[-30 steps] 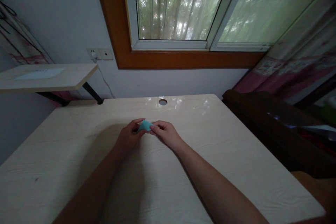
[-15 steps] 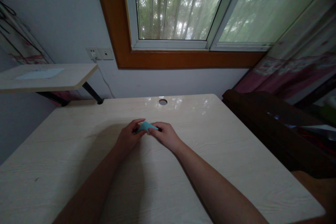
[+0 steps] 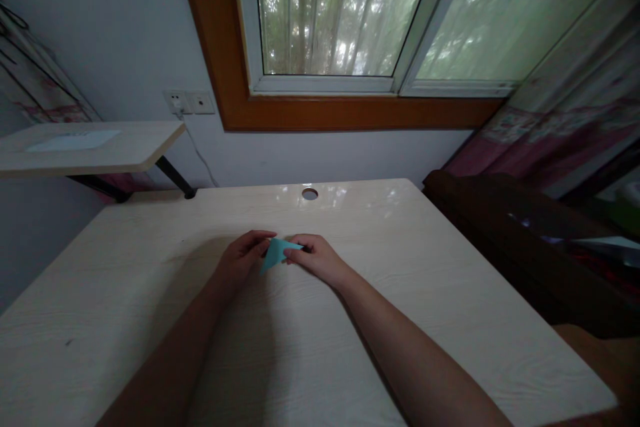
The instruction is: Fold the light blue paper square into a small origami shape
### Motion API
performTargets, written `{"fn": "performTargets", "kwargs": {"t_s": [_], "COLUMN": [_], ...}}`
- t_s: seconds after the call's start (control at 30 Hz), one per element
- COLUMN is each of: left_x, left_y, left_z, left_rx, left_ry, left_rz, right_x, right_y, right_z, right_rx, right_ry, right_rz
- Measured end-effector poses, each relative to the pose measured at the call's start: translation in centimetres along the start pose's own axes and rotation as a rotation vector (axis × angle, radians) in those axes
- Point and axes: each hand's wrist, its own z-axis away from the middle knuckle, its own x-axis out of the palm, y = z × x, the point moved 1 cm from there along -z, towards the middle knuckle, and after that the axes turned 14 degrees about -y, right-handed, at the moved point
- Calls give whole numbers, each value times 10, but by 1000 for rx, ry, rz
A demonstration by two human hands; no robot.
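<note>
A small piece of light-blue folded paper (image 3: 275,253), shaped roughly like a triangle, is held over the wooden desk (image 3: 425,267). One point hangs down toward me on the left. My right hand (image 3: 315,255) pinches its right part, with the thumb lying across the front face. At the paper's upper left edge, my left hand (image 3: 244,257) has its thumb and index finger closed on the corner. The other left fingers are partly hidden behind.
A raised shelf (image 3: 150,157) on black legs stands at the desk's back left, with a white sheet (image 3: 75,141) on it. Near the back edge is a round cable hole (image 3: 310,194). Dark wooden furniture (image 3: 480,233) borders the right side; a window (image 3: 330,20) is ahead.
My left thumb has drawn back to the left off the paper's front, and the left hand has shifted slightly. More of the paper now shows, its point hanging lower. My right hand has barely moved.
</note>
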Motion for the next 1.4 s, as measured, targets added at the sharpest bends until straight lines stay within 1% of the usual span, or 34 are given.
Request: {"fn": "performTargets", "kwargs": {"t_s": [0.13,0.37,0.5,0.6,0.83,1.07,1.2,1.4], "left_x": [-1,-3,-2,-1,-2,-3,-2,0], "left_y": [-2,-6,-4,-3,-5,-10,-8,-3], "left_z": [-1,-2,-2,-2,-2,-3,-4,-4], "left_rx": [20,18,24,7,-15,-14,-17,-39], "left_ry": [-10,-36,-38,-47,-38,-88,-73,-59], "left_rz": [43,63,96,106,59,68,72,51], "right_x": [0,-1,-1,-1,-1,0,1,1], "right_y": [0,-2,0,1,5,0,-4,0], "right_z": [0,0,0,0,0,0,-1,-2], "right_rx": [-8,-20,-22,-20,-5,-68,-97,-107], "right_ry": [-7,-10,-13,13,40,38,45,54], "right_rz": [-138,-199,-192,-170,-117,-104,-113,-140]}}
